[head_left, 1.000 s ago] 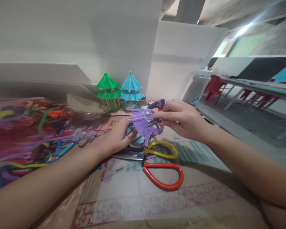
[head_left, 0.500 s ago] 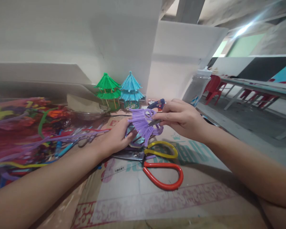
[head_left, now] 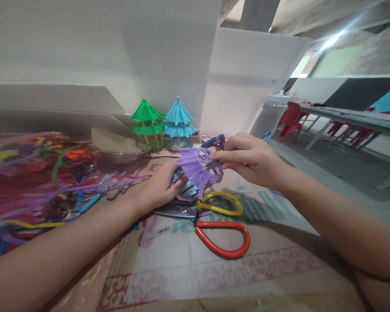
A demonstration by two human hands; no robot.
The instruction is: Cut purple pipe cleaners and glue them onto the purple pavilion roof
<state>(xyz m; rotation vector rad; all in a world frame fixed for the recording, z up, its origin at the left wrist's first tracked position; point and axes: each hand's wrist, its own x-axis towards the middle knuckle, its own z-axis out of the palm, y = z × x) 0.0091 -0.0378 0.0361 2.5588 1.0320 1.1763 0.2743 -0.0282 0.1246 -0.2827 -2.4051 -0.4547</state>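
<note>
Left hand [head_left: 159,186] gripping the purple fringed piece [head_left: 190,167], centre of view, on its eight o'clock side. Right hand [head_left: 255,160], at three o'clock, pinches a dark pointed tool [head_left: 214,164] against it. Fringe dense on the near-left side; right side shows open loops — judged part-built. Green tiered model [head_left: 147,117], ten o'clock, and blue tiered model [head_left: 178,115], eleven o'clock — both appear complete. Scissors [head_left: 191,212] at six.
</note>
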